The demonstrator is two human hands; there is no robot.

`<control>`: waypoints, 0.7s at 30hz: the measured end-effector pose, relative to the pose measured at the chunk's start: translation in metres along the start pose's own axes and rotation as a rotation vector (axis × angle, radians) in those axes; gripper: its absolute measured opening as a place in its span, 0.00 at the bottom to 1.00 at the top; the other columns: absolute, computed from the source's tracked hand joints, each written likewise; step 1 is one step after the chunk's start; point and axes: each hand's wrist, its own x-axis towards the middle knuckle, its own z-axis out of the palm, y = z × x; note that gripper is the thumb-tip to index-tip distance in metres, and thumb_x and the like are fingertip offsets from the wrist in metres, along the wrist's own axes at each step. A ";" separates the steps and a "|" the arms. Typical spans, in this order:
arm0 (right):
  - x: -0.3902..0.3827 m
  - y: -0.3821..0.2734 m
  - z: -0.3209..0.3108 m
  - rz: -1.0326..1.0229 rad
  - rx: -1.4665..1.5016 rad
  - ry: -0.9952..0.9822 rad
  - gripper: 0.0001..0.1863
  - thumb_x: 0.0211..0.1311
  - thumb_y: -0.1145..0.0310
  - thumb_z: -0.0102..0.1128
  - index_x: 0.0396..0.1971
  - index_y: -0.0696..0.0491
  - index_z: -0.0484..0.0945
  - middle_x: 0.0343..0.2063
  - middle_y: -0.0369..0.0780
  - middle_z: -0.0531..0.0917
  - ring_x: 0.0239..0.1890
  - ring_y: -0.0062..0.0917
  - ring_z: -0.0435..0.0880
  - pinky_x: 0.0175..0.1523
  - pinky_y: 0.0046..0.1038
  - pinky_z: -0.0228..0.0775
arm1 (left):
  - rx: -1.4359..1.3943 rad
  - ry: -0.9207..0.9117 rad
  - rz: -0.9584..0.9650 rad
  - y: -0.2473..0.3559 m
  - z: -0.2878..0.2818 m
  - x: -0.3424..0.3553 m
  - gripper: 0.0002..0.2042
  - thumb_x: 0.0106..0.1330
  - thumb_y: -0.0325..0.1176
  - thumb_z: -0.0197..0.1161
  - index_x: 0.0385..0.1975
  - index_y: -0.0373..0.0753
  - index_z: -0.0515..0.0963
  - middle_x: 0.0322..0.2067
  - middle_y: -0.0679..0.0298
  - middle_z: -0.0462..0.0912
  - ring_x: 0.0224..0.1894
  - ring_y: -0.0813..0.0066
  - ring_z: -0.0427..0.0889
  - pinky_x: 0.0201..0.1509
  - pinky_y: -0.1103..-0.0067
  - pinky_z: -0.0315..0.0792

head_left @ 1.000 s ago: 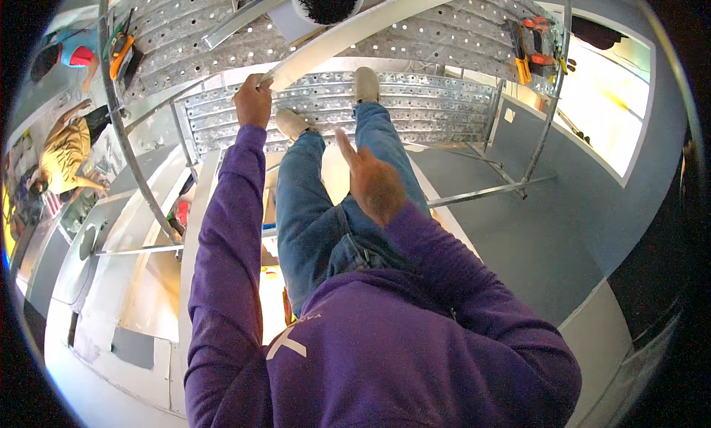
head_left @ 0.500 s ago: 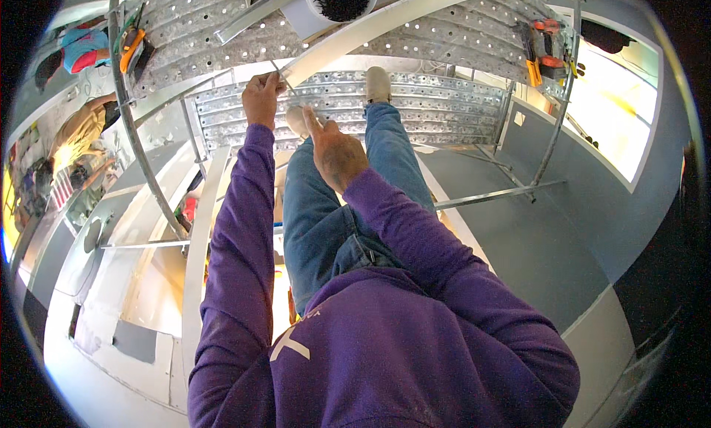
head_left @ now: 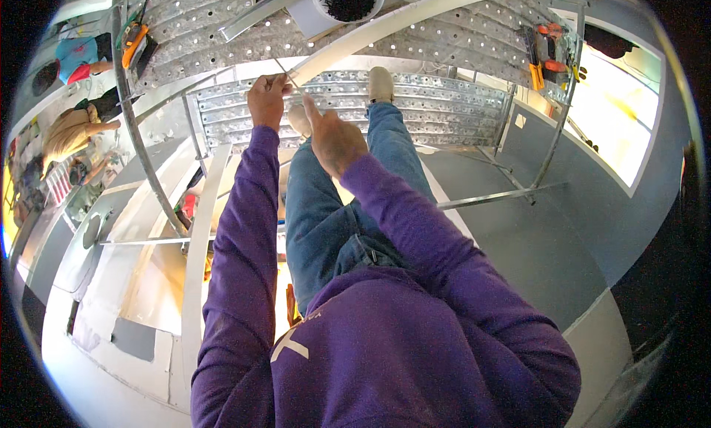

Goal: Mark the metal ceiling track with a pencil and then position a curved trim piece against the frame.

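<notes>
My left hand [head_left: 267, 102] is closed, its thumb and fingers pinching a thin rod [head_left: 284, 69] that slants down to the right. My right hand [head_left: 338, 141] is just to the right and nearer to me. Its index finger reaches out to the rod's lower end, while the other fingers are curled and the thumb is mostly hidden. Beside the rod lies the near end of a long, pale strip [head_left: 404, 27], which seems to curve away to the upper right.
Perforated metal scaffold planks [head_left: 437, 106] lie under my feet and farther ahead. A white bucket [head_left: 348, 0] of dark screws stands on the upper plank. Orange-handled tools [head_left: 133, 44] hang by the left pole [head_left: 137, 132]; more tools [head_left: 548, 54] are at right. People [head_left: 74, 128] are below left.
My right fingertip has come up to the rod's lower end. My left hand has shifted slightly to the right and keeps its pinch. A person below at left has moved.
</notes>
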 end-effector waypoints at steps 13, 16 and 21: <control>0.028 -0.002 0.025 0.051 0.006 -0.020 0.31 0.70 0.69 0.45 0.73 0.57 0.57 0.36 0.53 0.82 0.39 0.46 0.86 0.44 0.42 0.80 | 0.183 0.019 0.058 -0.020 -0.004 0.014 0.08 0.67 0.29 0.65 0.39 0.30 0.82 0.30 0.55 0.87 0.32 0.69 0.87 0.37 0.74 0.80; 0.029 0.004 0.015 0.054 0.021 0.004 0.31 0.69 0.69 0.45 0.72 0.56 0.58 0.37 0.53 0.82 0.40 0.47 0.86 0.45 0.43 0.81 | 0.376 -0.020 0.207 -0.016 0.000 0.016 0.09 0.65 0.31 0.66 0.40 0.32 0.82 0.32 0.51 0.87 0.33 0.61 0.88 0.39 0.68 0.78; -0.011 0.006 0.020 0.045 0.115 0.071 0.36 0.68 0.70 0.50 0.74 0.52 0.52 0.38 0.55 0.81 0.35 0.46 0.87 0.39 0.41 0.83 | 0.650 -0.029 0.266 -0.003 -0.003 0.016 0.08 0.62 0.30 0.67 0.36 0.33 0.80 0.33 0.45 0.85 0.37 0.45 0.85 0.39 0.63 0.76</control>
